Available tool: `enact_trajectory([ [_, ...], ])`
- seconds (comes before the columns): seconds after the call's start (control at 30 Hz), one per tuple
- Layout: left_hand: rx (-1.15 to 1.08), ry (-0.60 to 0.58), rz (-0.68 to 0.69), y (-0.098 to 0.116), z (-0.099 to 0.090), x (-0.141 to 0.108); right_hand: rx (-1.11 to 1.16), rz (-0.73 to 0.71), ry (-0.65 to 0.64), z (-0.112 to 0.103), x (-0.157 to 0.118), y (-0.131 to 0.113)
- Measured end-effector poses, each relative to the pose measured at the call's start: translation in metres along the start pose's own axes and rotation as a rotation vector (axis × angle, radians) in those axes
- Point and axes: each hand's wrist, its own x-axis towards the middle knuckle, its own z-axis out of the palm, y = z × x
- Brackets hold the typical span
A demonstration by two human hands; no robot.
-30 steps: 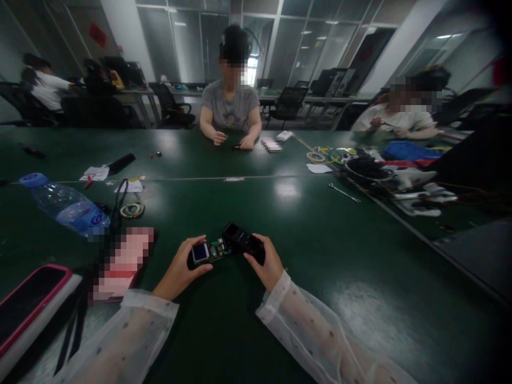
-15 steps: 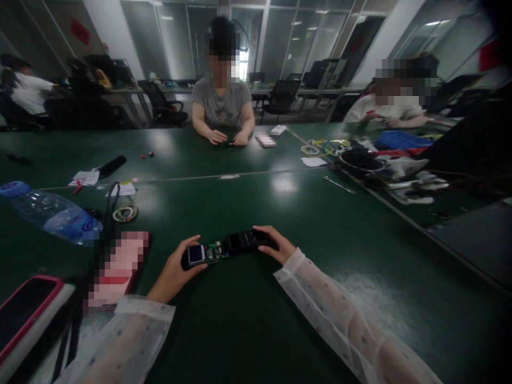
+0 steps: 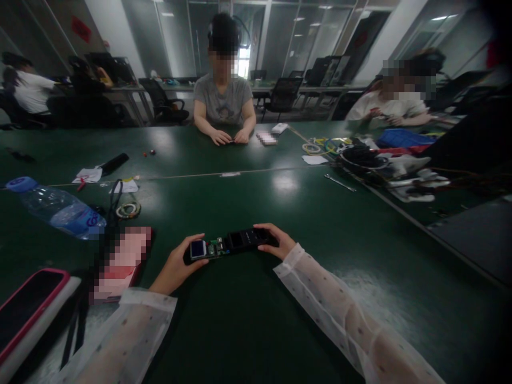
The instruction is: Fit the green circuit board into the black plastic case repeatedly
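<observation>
My left hand (image 3: 181,262) grips the left end of a green circuit board (image 3: 216,248) that carries a small screen (image 3: 198,249). Thumb and fingers lie along the board's two long edges. My right hand (image 3: 277,241) holds a black casing (image 3: 244,238) with a dark window by its right end, fingers above and thumb below. Board and casing lie end to end just above the green table (image 3: 224,320), the casing's left end meeting or slightly overlapping the board's right end; which of the two, I cannot tell.
At the left are a water bottle (image 3: 60,210), a pink phone (image 3: 124,261), a red-edged phone (image 3: 30,304) and a bracelet (image 3: 128,210). A wrench (image 3: 340,183) and a heap of cables (image 3: 364,160) lie right. Across the table sits a person (image 3: 224,101).
Both hands still hold the same parts, which lie nearly as before. The view has shifted slightly, so objects at the left appear a little further right and higher.
</observation>
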Motion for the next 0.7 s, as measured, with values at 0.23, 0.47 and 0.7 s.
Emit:
enact_trajectory([
  [0.23,-0.044,0.019,-0.008,0.0032,0.0023,-0.0011,-0.064,-0.014,-0.009,0.0074,-0.0003,-0.0074],
  [0.47,-0.086,0.032,-0.045,0.0064,0.0017,-0.0017,-0.012,0.023,-0.035,0.0061,-0.0001,-0.0019],
  [0.7,-0.130,0.025,-0.068,0.0031,-0.0004,-0.0013,0.096,0.041,-0.069,0.0040,0.0008,-0.0056],
])
